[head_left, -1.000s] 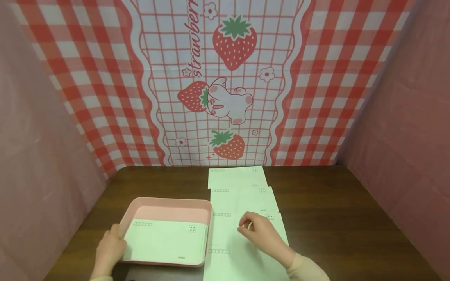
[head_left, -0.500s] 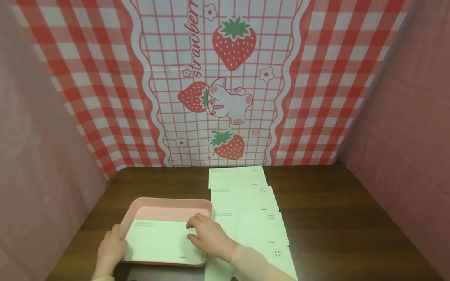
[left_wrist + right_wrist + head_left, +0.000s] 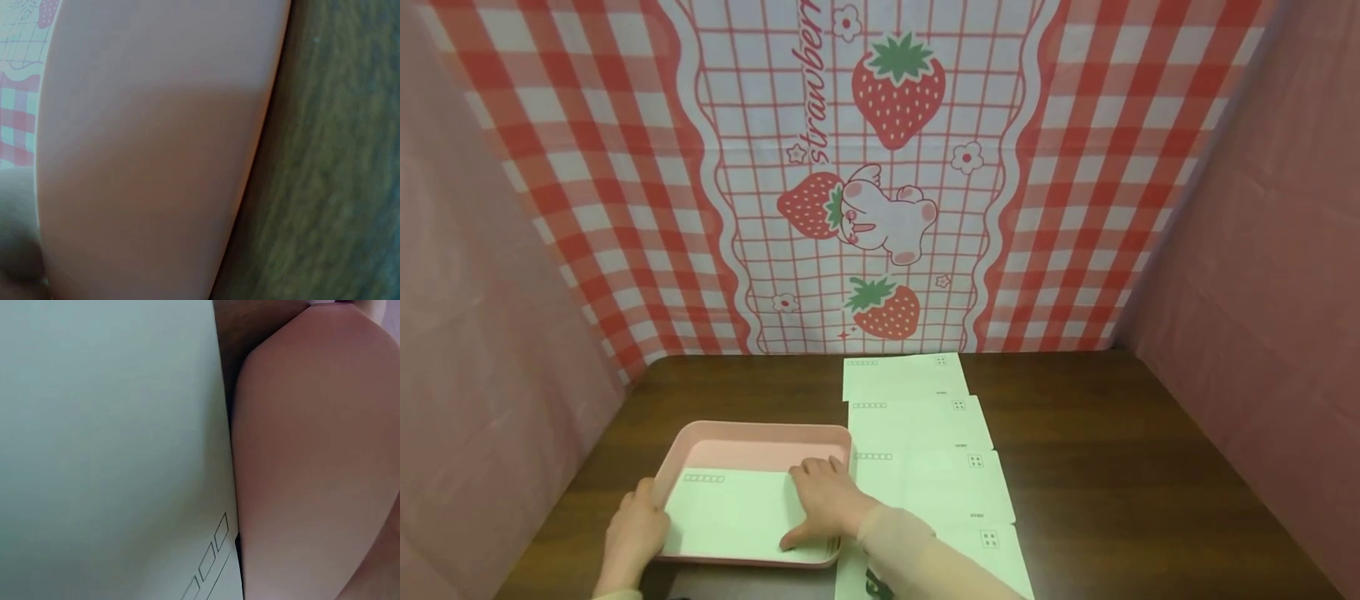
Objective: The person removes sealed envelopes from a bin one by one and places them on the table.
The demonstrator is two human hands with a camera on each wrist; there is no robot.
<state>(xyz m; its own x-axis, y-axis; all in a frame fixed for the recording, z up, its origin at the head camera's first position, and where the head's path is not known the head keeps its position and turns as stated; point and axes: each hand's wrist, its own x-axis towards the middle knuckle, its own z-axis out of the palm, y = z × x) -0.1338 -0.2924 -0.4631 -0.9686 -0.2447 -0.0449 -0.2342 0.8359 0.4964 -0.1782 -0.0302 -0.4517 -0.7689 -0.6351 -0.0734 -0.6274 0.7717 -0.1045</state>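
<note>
A pink tray (image 3: 752, 432) stands at the left of the table, with white envelopes (image 3: 733, 517) lying in its front part. My left hand (image 3: 634, 529) holds the tray's left rim; in the left wrist view the tray's outer wall (image 3: 156, 156) fills the middle. My right hand (image 3: 827, 500) lies over the right end of the top envelope, thumb and fingers spread apart, covering its printed stamp square. From the right wrist, an envelope on the table (image 3: 112, 437) shows beside the tray's outer wall (image 3: 312, 450).
To the tray's right, several white envelopes (image 3: 925, 483) overlap in a column running to the table's back edge. The right forearm crosses the nearest one. Dark wooden table (image 3: 1097, 467) extends on the right. A checked strawberry cloth (image 3: 880, 208) hangs behind, with pink cloth at both sides.
My right hand has moved left from above the column of envelopes to the envelope in the tray, and its fingers have spread. The left hand keeps its place on the tray rim.
</note>
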